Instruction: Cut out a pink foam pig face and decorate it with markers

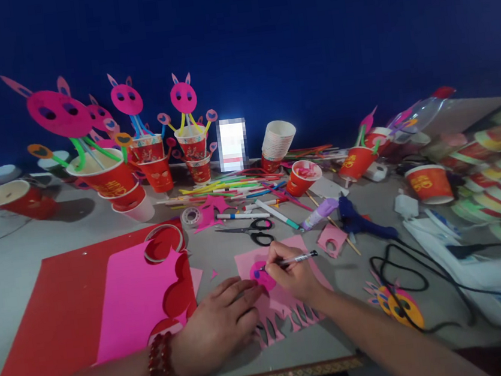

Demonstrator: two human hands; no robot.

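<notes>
Where the pen (301, 257) tip meets it, one magenta paper circle (267, 280) lies on a single pale pink sheet (246, 260), near the front edge of the table (216, 258). It is flat, with one small blue patch on its left half; its right edge is partly covered by fingers. The right hand (293, 272) has thumb and fingers closed around that one pen, which has a dark cap end and slants down to the left. The left hand (222, 312) lies palm down with nothing gripped, its fingers loosely together and their tips at the circle's lower left edge; one wrist wears red beads (160, 361).

The pale sheet's lower edge is cut into several ragged points, too many overlapped to count. To the left, one magenta sheet (128, 286) with at least three rounded cut-outs lies on one red sheet (61, 312). Beyond the hands are one pair of scissors (252, 230), one small tape roll (184, 218) and one purple tube (321, 213). To the right sit one blue glue gun (352, 218) and one pink square (330, 233) with a single hole.

Farther back, three magenta animal heads (183, 98) rise plainly above cups, with a fourth partly hidden behind.
</notes>
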